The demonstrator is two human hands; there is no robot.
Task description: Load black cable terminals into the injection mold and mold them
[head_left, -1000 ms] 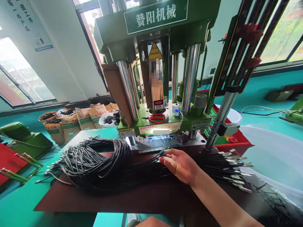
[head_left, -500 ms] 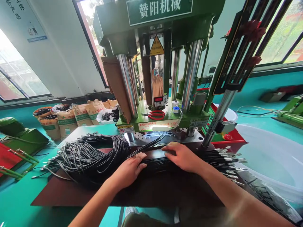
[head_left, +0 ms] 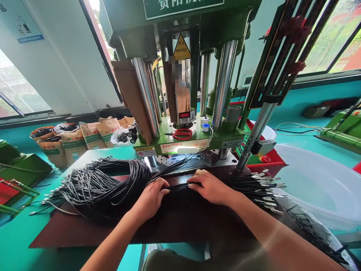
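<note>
**Pinching black cables [head_left: 179,186] with left hand [head_left: 151,195] and right hand [head_left: 212,187]**

Faces a green press [head_left: 222,141], with a brown board [head_left: 158,233] in front of it. Reaches over the board with bare forearms angled inward from the lower corners. Turns left hand back-up, fingers curled, thumb pointing toward the other hand; turns right hand inward, knuckles raised, thumb beneath the fingers. Keeps the hands apart, each closed on the black cables, with a short stretch between them over the board. Beyond, to the left, looped into a large cable coil [head_left: 93,186]; to the right, fanned out in silver connectors [head_left: 266,197]. On the press ledge, topped with a red-handled tool [head_left: 182,134] and a blue-and-white spool [head_left: 205,128].
</note>
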